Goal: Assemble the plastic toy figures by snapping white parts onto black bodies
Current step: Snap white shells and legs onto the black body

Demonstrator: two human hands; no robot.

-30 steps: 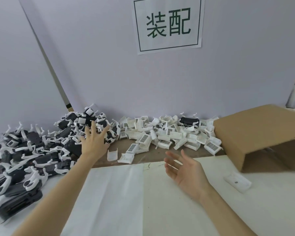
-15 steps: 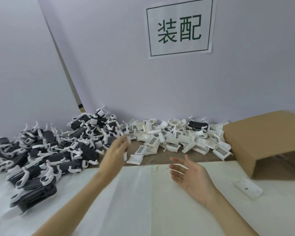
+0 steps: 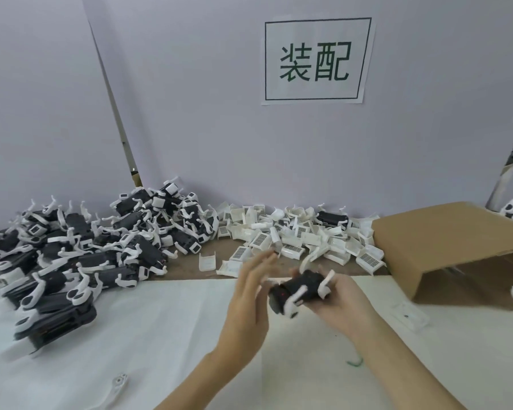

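A black toy body with white legs (image 3: 301, 288) lies in my right hand (image 3: 341, 306), whose thumb and fingers curl round it, just above the white table sheet (image 3: 160, 335). My left hand (image 3: 249, 294) is beside the body's left end with its fingers straight and blurred; whether it touches the body is unclear. A heap of black bodies with white parts (image 3: 101, 247) covers the table's left. A pile of loose white parts (image 3: 293, 241) lies along the back wall in the middle.
A cardboard box (image 3: 456, 241) lies on its side at the right, open toward me. A flat white piece (image 3: 409, 316) lies in front of it, another small white piece (image 3: 119, 381) near the front left. A paper sign (image 3: 316, 59) hangs on the wall.
My left hand came from the black heap rightward to my right hand. A black body with white legs now sits in my right hand, which was empty before.
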